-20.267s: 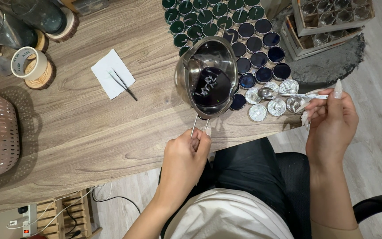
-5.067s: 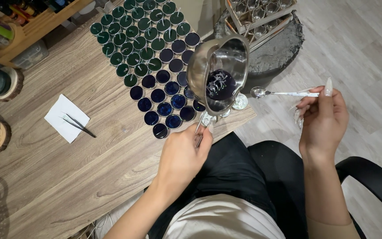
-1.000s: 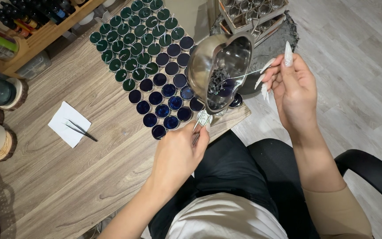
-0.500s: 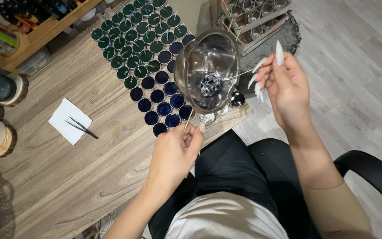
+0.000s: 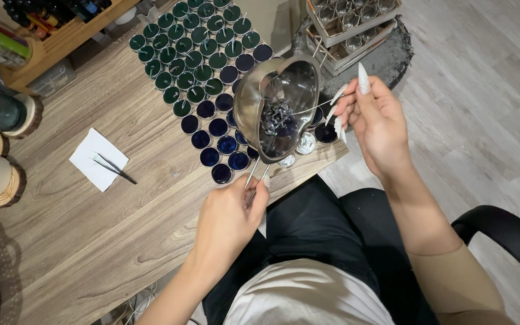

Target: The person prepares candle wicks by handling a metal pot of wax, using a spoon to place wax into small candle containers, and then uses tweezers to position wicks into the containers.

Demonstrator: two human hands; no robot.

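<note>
A steel pouring pot (image 5: 281,108) is held tilted over the small dark cups (image 5: 212,129), its wire handle gripped at 6 o'clock by the left hand (image 5: 230,219), while a thin spoon (image 5: 308,110) pinched in the right hand (image 5: 377,123) is reached in from 3 o'clock.

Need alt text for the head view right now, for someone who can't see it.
The left hand holds a tilted metal pitcher by its handle over rows of small green and dark blue cups on a wooden table. The right hand holds a thin spoon reaching into the pitcher.
</note>
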